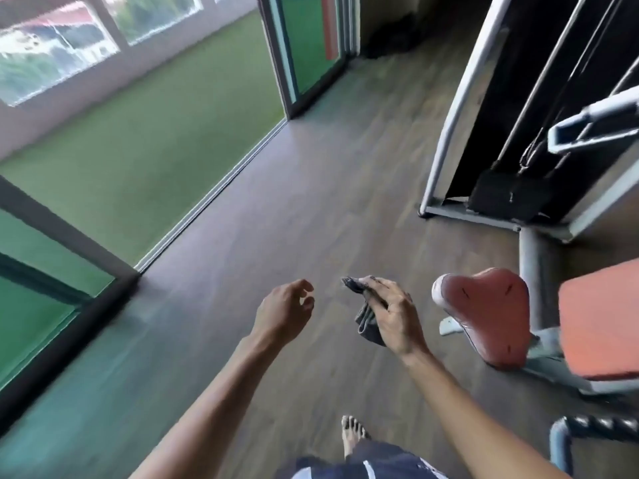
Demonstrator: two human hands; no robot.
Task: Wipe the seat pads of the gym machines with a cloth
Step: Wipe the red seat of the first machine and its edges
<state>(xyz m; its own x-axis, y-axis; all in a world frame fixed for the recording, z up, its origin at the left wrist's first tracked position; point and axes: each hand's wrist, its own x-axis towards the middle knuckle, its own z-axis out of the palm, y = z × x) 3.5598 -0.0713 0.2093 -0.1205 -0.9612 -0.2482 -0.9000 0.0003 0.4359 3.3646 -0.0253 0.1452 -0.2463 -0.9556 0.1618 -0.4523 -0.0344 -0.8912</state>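
My right hand (397, 314) grips a dark grey cloth (366, 319) that hangs bunched under its fingers, held in the air over the floor. To its right sits a red saddle-shaped seat pad (487, 312) of a gym machine, a short gap away from the hand. A larger orange-red pad (601, 316) lies further right at the frame's edge. My left hand (285, 311) hovers to the left of the cloth with fingers loosely curled and nothing in it.
The grey machine frame (449, 108) with its dark weight stack stands at the right rear. Wood-look floor (276, 209) stretches ahead. Sliding glass doors (304, 46) and green turf (145, 140) lie to the left. My bare foot (352, 435) shows at the bottom.
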